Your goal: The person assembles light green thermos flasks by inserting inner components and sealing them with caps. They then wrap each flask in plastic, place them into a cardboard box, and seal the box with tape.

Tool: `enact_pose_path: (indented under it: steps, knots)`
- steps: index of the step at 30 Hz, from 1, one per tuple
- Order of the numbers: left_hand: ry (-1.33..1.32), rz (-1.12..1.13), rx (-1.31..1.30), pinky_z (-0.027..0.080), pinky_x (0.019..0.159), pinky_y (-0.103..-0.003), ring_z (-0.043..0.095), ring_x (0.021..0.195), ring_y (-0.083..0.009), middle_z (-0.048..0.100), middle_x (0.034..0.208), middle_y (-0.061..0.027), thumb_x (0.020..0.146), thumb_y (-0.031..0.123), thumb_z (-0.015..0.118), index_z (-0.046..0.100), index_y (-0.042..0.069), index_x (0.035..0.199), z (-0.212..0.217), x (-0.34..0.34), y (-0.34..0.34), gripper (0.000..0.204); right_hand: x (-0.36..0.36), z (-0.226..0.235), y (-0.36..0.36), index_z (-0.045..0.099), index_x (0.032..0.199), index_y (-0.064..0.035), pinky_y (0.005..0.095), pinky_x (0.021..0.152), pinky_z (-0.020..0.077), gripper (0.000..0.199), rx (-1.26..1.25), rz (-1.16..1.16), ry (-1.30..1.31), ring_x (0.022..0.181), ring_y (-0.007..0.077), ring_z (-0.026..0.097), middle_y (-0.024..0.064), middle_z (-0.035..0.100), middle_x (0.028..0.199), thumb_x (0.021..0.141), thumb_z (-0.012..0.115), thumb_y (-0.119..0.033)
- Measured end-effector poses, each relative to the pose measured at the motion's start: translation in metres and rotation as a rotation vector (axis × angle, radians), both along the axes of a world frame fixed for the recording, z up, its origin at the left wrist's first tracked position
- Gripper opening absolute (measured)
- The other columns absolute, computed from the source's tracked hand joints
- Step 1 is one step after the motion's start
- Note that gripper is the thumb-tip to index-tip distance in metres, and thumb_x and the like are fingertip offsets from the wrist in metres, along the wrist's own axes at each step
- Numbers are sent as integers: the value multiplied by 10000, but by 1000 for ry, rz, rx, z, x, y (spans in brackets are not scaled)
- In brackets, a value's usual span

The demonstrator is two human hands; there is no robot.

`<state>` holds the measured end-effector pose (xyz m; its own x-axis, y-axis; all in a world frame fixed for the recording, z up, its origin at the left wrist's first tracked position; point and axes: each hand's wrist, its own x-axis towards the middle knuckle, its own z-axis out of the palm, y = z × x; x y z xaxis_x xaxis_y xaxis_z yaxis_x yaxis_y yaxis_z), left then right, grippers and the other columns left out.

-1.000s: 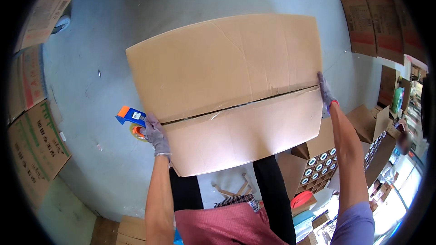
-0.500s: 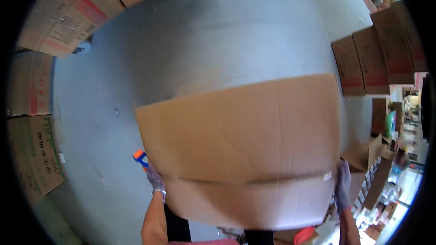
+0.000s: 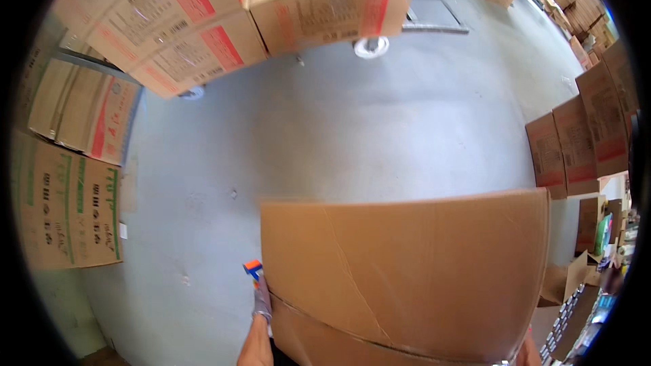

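Two hands are engaged: a flattened cardboard box (image 3: 413,278) is held up over the concrete floor (image 3: 380,115), the left hand (image 3: 261,318) pinching its edge alongside an orange-and-blue tape dispenser (image 3: 253,271), the right hand's grip hidden, so carrying seems underway, a clear set-down spot being needed.

A grey concrete floor (image 3: 380,122) lies in daylight, bordered by stacked printed cardboard cartons (image 3: 196,20) on the left and right.

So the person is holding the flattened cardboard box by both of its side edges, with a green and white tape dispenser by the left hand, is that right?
Not quite: in the head view the tape dispenser by the left hand is orange and blue. The flattened cardboard box is held at its side edges; the right hand barely shows.
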<state>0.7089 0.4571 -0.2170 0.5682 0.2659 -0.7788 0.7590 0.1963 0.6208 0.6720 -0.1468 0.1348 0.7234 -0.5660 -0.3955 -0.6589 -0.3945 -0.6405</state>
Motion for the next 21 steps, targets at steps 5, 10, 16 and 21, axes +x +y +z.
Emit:
enact_pose_path:
  steps: [5,10,16,21]
  knots:
    - [-110,-17,-69,439,999,-337,549,1169,-188,596,1268,-68,960,625,427,514,44,1335,119,31,-15,696,54,79,25,556,801,-6,310,648,442,464,-38,2,-69,700,142,530,49,544,692,1032,375,-365]
    - [-480,217,-225,412,1061,-392,514,1240,-260,519,1370,-112,980,622,352,375,61,1449,220,88,-18,732,139,206,43,552,791,-6,311,633,440,465,-63,75,-224,685,140,529,46,539,674,1030,378,-365]
    - [-666,381,-469,443,1043,-434,491,1257,-282,467,1410,-109,996,535,389,338,76,1460,304,186,-45,655,247,353,28,547,779,-7,312,615,437,467,-148,219,-428,666,139,527,42,533,653,1028,382,-366]
    - [-698,494,-349,459,1022,-422,526,1212,-270,514,1353,-106,998,480,419,373,71,1429,385,266,-133,596,419,350,-76,576,922,19,400,775,450,415,-369,507,-365,895,268,567,171,609,917,1008,421,-356]
